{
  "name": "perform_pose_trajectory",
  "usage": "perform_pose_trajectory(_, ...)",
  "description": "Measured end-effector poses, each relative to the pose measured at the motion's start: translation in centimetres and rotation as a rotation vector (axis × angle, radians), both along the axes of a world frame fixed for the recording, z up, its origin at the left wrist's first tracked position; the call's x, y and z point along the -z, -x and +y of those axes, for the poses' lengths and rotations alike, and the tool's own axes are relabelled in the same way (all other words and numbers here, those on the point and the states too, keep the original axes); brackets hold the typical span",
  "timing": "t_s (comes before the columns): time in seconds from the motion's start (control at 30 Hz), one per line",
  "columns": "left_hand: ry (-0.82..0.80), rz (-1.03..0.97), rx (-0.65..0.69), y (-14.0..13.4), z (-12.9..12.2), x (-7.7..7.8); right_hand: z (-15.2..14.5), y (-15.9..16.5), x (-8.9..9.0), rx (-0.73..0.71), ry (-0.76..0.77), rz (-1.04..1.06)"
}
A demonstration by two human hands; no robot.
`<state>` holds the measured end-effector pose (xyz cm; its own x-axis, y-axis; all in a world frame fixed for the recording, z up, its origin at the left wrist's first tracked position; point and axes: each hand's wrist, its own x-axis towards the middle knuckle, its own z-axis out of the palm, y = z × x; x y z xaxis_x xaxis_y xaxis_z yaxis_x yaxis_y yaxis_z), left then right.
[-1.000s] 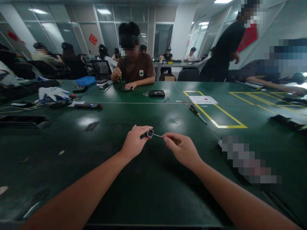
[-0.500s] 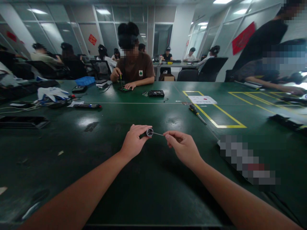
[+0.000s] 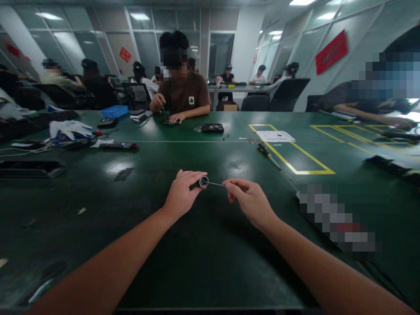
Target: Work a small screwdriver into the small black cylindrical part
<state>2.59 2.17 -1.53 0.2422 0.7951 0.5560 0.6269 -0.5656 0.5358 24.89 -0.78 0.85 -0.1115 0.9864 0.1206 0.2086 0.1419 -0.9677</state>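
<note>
Dark green desk (image 3: 210,262), w/ both hands close together over its middle. The left hand (image 3: 182,194) has a small round part (image 3: 202,181) pinched betw. thumb and fingers, its hollow end facing the viewer, prob. so the inside can be seen and got at. The right hand (image 3: 249,201) grips a thin metal rod (image 3: 215,184) betw. thumb and fingertips, far tip at or just inside that hollow end (can't tell how deep, too small). The light fingertip hold likely gives fine control, while the left acts as a clamp.

Beyond the right hand, a black-and-yellow screwdriver (image 3: 264,150) lies slantwise beside a yellow tape outline (image 3: 315,172), maybe there to be within reach. A white sheet (image 3: 274,136) lies across the outline's far part. White gloves (image 3: 70,130) lie off to the left, w/ a blue tray (image 3: 114,111) beyond, well apart from the hands, prob. b/c bare fingers suit such small bits.
</note>
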Motion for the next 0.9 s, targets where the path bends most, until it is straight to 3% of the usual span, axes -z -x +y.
perform_pose_trajectory(0.2, 0.003, -0.03, -0.004, 0.08, 0.06, 0.06, 0.63, 0.13, 0.57, -0.048, 0.25, 0.44)
perform_pose_trajectory(0.33, 0.001, -0.028, -0.016, 0.12, 0.14, 0.11, 0.64, 0.08, 0.36, -0.093, 0.34, 0.608)
perform_pose_trajectory(0.6, 0.009, 0.007, -0.021, 0.15, 0.02, -0.18, 0.44, 0.14, 0.26, 0.0, 0.174, 0.391)
perform_pose_trajectory(0.9, -0.014, 0.028, -0.027, 0.12, 0.03, -0.13, 0.41, 0.04, 0.55, 0.01, 0.069, 0.157)
